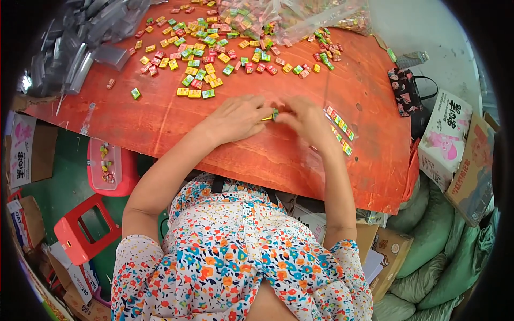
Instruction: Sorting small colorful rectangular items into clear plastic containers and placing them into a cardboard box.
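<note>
Over the middle of the orange-red table [176, 136], my two hands meet around a few small box-shaped packs [275, 114], green and yellow where they show. My left hand [240, 119] is closed, its fingertips pinching these packs from the left. From the other side my right hand [304, 122] curls its fingers onto them; its fingertips are partly hidden. Beside my right hand lie clear strip-shaped cases [341, 124] filled with rows of red, yellow and green packs. A short row of yellow and green packs [195, 93] lies beyond my left hand.
Many loose packs [214, 51] are scattered at the far side, below a large clear bag [300, 18] of them. Empty clear plastic cases [80, 45] heap up at far left. A dark floral bag [405, 93] sits at the right edge. Red stools [85, 227] stand lower left.
</note>
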A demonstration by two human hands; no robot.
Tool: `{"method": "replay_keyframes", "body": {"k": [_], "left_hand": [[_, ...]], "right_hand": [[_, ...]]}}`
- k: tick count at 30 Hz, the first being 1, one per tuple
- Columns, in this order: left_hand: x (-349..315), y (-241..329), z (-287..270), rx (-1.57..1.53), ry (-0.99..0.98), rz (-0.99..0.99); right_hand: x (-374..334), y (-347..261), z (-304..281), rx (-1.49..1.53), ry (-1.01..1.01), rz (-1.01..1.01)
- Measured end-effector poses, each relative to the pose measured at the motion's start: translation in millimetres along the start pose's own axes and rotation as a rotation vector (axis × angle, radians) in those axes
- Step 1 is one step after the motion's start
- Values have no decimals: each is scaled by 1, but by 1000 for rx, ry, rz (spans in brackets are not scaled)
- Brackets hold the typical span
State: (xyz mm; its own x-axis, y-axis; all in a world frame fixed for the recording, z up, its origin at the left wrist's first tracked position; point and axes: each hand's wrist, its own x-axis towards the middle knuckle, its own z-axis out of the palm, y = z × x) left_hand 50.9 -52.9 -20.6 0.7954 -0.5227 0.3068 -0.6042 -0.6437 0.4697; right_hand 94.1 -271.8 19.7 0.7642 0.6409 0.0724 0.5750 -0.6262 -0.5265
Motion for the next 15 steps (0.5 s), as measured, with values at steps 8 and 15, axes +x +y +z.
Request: {"method": "replay_keyframes", "body": {"k": [8, 15], "left_hand": [[3, 9, 5, 122, 3, -13], [-14, 22, -1, 110, 127, -337]], "right_hand": [[91, 34, 18, -381, 157, -210], [78, 29, 15, -383, 24, -189]]}}
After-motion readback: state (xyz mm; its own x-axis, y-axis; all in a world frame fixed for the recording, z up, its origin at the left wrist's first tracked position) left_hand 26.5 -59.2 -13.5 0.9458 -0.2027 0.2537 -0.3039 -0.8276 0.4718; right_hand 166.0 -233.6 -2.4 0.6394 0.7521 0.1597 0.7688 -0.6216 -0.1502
